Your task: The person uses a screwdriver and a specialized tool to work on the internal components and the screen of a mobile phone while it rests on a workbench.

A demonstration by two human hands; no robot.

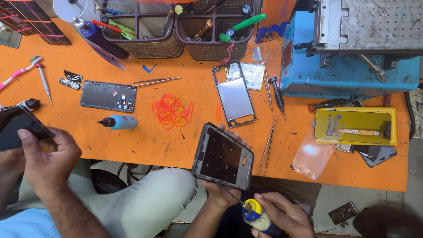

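Holding a dark phone frame (222, 158) from below, the left hand (219, 194) is closed around its lower edge, just in front of the near edge of the orange bench (145, 145). The frame is tilted with its flat black face turned up to the camera. One corner points away to the bench, and because of the slant I cannot tell its long axis surely. The right hand (282, 216) grips a small glue bottle (255, 214) with a yellow and blue collar. Its thin metal needle points up and to the left and reaches the frame's lower edge.

At the right of the bench lies a flat yellow rectangular package (354, 126) with a dark strip on it, long side across. A white label card (252, 75) lies partly under a silver metal frame (234, 94), which points away from the person. A small dark square card (343, 212) lies on the floor.

Thin orange rubber bands (172, 110) lie tangled, and a smooth light blue bottle (119, 122) lies with its black tip to the left. At the far left another person's hand (46, 161) holds a glossy dark phone (20, 128)
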